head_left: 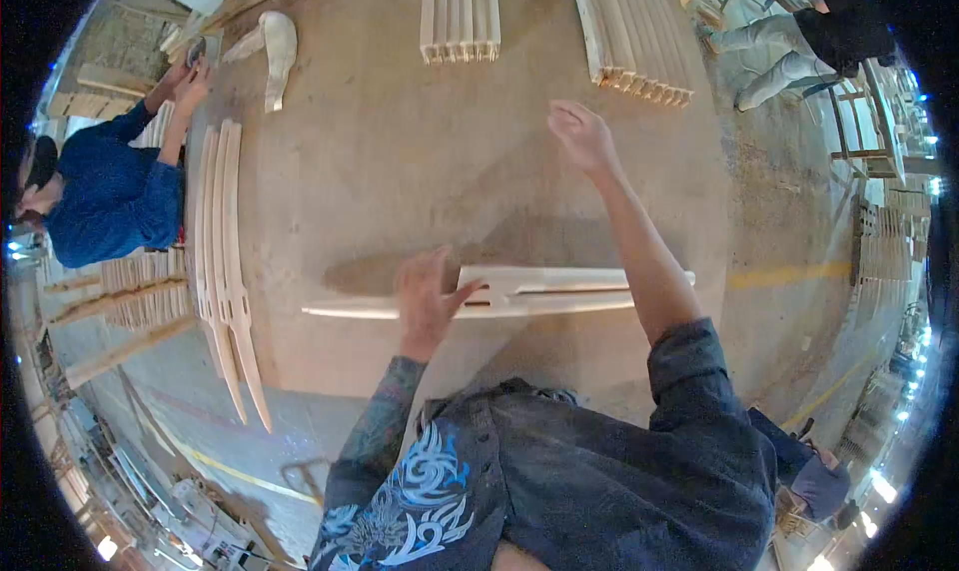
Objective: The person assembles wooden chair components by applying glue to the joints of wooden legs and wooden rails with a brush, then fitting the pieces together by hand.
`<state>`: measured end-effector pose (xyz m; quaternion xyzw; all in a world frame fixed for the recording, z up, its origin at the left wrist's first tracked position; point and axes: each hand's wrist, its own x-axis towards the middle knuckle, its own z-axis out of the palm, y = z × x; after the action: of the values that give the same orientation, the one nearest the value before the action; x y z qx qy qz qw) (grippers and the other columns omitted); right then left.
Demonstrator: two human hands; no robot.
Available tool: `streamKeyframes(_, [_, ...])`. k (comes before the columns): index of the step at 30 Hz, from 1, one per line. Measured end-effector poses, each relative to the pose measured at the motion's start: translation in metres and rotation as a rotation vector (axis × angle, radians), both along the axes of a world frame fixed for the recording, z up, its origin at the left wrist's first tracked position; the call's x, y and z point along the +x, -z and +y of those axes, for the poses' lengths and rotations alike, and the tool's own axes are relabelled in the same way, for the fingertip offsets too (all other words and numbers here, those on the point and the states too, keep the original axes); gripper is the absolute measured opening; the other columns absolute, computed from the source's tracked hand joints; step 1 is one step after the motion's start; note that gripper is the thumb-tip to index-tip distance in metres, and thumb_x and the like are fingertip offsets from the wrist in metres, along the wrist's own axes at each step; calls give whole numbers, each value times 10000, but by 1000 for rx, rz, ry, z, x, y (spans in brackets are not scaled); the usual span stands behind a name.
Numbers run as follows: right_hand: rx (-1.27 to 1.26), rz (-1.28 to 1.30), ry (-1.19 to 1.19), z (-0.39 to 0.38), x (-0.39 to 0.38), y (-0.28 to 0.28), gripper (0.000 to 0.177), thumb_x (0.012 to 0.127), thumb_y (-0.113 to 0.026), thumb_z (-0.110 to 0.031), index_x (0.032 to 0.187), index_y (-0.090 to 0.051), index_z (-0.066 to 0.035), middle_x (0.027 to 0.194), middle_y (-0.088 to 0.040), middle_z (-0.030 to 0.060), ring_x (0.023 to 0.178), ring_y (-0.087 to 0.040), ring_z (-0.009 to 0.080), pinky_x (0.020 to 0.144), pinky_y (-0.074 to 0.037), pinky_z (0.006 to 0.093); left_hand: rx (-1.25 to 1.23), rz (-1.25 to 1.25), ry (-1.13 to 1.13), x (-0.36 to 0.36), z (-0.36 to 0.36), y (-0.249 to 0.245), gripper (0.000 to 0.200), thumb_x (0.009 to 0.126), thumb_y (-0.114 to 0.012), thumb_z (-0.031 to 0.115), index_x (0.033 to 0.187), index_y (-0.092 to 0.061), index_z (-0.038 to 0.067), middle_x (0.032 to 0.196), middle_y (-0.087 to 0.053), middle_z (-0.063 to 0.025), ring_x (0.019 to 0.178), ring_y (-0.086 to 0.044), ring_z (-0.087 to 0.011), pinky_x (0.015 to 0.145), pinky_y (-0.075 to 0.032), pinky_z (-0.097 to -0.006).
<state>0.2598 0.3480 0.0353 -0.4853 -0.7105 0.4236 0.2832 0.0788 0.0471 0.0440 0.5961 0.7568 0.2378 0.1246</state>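
A long pale wooden piece [569,279] lies crosswise on the work table in front of me, with small slots near its middle, a long gap towards the right and a tapered left end. My left hand [428,296] grips it left of the slots, thumb apart and fingers bent over the far edge, a little blurred. Raised beyond the piece, my right hand [581,136] is closed, fingers curled together; whether it holds something small is hidden. My right forearm covers part of the piece's right end. The right hand is nearest to the stacked grooved strips [634,36].
Another bundle of strips [460,16] lies at the table's far side. Several slotted pieces [222,221] overhang the left edge near a co-worker [115,186] in blue. A pale cloth-like thing [280,56] lies far left. Another person [819,46] is at upper right.
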Motion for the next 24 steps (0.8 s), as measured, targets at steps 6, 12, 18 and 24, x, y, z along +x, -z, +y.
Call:
streamKeyframes(6, [-226,151,161,84,-116,30,630,877,-691,-368,1340,-509,20,1335,-567,197,1233,-556,203,983,-473,311,-82,-142,-50,-37,-25,9,544,831,-695,500,1120,-659,41,985,-674,-139,933,-611,-346,835,-465,-437])
streamKeyframes(12, [-28,-65,-43,117,-112,31,596,831,-725,-428,1234,-612,-3,1126,-667,171,976,-660,200,835,-532,310,-61,-262,-107,-26,-12,3,429,839,-724,395,1086,-670,50,1012,-676,-155,940,-623,-338,826,-459,-446])
streamKeyframes(18, [-28,137,76,93,-61,33,392,840,-708,-362,1016,-709,-12,765,-708,90,668,-668,168,635,-522,334,29,-237,-67,-22,12,-12,377,859,-712,346,1075,-668,40,1017,-674,-165,965,-622,-346,842,-464,-437])
streamKeyframes(24, [-116,6,245,-87,20,-31,348,858,-680,-293,1022,-677,14,765,-681,133,744,-663,129,681,-527,310,88,-324,-109,13,38,-55,338,868,-705,304,1063,-668,30,1023,-671,-172,990,-619,-357,876,-473,-434])
